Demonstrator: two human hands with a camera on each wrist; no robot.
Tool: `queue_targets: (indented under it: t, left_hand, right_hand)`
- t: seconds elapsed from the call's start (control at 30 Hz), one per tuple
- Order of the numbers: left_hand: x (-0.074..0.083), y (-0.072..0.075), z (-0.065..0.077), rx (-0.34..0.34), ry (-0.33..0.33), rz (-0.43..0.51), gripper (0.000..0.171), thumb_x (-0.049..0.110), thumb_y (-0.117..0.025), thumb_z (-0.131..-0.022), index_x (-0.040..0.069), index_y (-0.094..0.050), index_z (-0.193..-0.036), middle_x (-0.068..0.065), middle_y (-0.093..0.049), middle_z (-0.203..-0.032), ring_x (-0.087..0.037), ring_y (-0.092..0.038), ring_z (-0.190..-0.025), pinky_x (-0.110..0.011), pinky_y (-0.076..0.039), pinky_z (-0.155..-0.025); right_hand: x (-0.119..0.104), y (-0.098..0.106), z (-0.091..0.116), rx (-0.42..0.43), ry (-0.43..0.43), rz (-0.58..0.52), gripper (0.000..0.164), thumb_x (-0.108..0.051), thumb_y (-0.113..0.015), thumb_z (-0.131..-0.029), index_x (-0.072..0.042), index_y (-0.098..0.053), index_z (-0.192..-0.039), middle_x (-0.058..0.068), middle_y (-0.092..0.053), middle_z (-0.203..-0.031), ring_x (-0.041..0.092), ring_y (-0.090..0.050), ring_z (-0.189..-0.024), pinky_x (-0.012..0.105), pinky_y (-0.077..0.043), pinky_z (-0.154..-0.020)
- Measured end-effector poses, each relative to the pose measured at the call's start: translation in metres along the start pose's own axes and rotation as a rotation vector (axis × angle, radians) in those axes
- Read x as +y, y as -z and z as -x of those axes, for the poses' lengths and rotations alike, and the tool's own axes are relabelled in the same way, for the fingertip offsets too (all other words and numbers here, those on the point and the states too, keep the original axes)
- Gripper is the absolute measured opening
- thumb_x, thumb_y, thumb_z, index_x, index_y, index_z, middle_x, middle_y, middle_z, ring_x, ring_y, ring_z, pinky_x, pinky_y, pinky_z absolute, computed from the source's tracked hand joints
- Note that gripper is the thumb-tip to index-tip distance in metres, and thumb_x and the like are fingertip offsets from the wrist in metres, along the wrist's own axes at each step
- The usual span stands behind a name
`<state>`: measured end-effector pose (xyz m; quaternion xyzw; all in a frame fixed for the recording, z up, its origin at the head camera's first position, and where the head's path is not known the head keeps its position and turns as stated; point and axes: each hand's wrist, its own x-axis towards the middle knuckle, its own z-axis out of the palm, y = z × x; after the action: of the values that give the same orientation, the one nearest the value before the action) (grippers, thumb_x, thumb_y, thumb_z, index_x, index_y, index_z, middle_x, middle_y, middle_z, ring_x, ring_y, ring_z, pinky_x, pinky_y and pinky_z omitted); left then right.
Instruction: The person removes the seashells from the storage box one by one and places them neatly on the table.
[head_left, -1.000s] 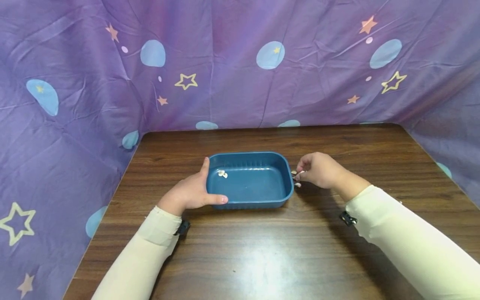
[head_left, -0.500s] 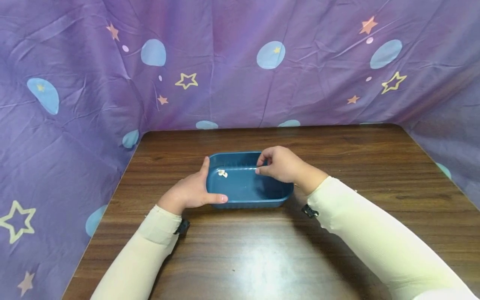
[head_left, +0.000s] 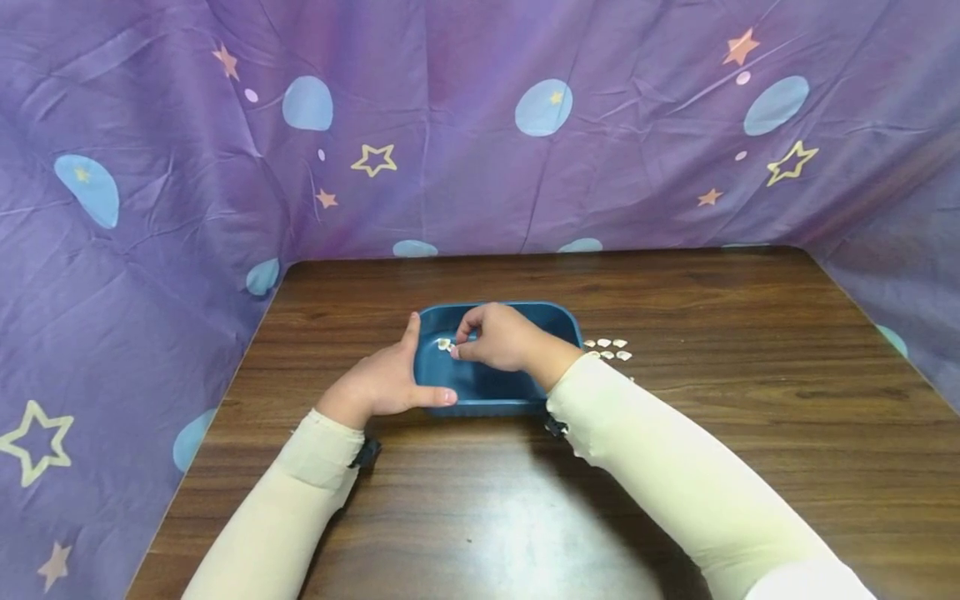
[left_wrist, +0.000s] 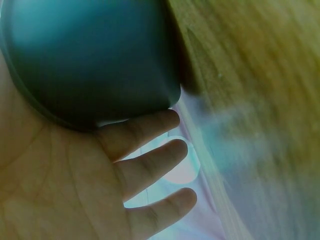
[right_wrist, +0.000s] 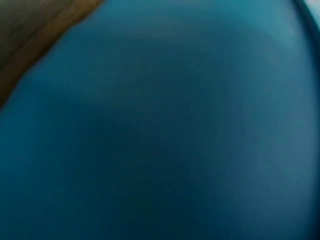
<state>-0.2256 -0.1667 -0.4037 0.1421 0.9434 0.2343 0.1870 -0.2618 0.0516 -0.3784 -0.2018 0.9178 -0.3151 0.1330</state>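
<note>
A blue rectangular plastic tray (head_left: 502, 402) sits on the table. My left hand (head_left: 375, 379) braces its left end, thumb along the front rim and fingers straight against the far side; in the left wrist view, the palm and fingers (left_wrist: 150, 170) lie by the tray's rounded corner. My right hand (head_left: 498, 337) reaches into the tray, its thumb and index finger pinching a small, mostly hidden shell beside the white seashells (head_left: 444, 343) at the tray's left end. In the right wrist view only the blurred tray (right_wrist: 175, 125) shows.
Several small white shells (head_left: 604, 343) lie in short rows on the brown wooden table (head_left: 720, 317), just right of the tray, partly behind the right forearm. A purple curtain (head_left: 480, 200) with stars hangs behind the table.
My right hand has moved left from the shells beside the tray, over its right rim, to the shells at its left end. The left hand and tray have stayed still.
</note>
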Motion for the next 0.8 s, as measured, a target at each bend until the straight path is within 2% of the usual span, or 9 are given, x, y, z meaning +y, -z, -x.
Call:
queue_targets:
  t: [0.27, 0.5, 0.8]
  left_hand:
    - [0.0, 0.0, 0.001, -0.006, -0.006, 0.009, 0.14, 0.07, -0.076, -0.086, 0.006, 0.019, -0.166, -0.031, -0.037, -0.164, -0.043, -0.052, -0.142, -0.056, -0.043, -0.116]
    - [0.001, 0.001, 0.001, -0.016, -0.002, 0.018, 0.139, 0.07, -0.075, -0.086, 0.007, 0.02, -0.166, -0.029, -0.034, -0.166, -0.044, -0.05, -0.143, -0.056, -0.043, -0.116]
    - [0.0, 0.001, 0.0, -0.015, -0.001, 0.02, 0.137, 0.068, -0.074, -0.088, 0.004, 0.02, -0.165, -0.031, -0.033, -0.165, -0.044, -0.049, -0.144, -0.056, -0.042, -0.117]
  right_hand:
    - [-0.001, -0.014, -0.015, -0.014, -0.046, 0.038, 0.017, -0.03, -0.082, -0.093, -0.014, -0.075, -0.093, -0.002, -0.07, -0.082, 0.017, -0.058, -0.077, 0.032, -0.051, -0.077]
    - [-0.002, -0.019, -0.023, -0.007, -0.057, 0.048, 0.017, -0.03, -0.082, -0.093, -0.014, -0.075, -0.094, 0.0, -0.073, -0.087, 0.019, -0.062, -0.085, 0.036, -0.053, -0.085]
    - [0.003, -0.023, -0.029, -0.031, -0.101, 0.034, 0.019, -0.021, -0.083, -0.093, -0.011, -0.075, -0.106, 0.003, -0.075, -0.101, 0.021, -0.062, -0.094, 0.038, -0.053, -0.096]
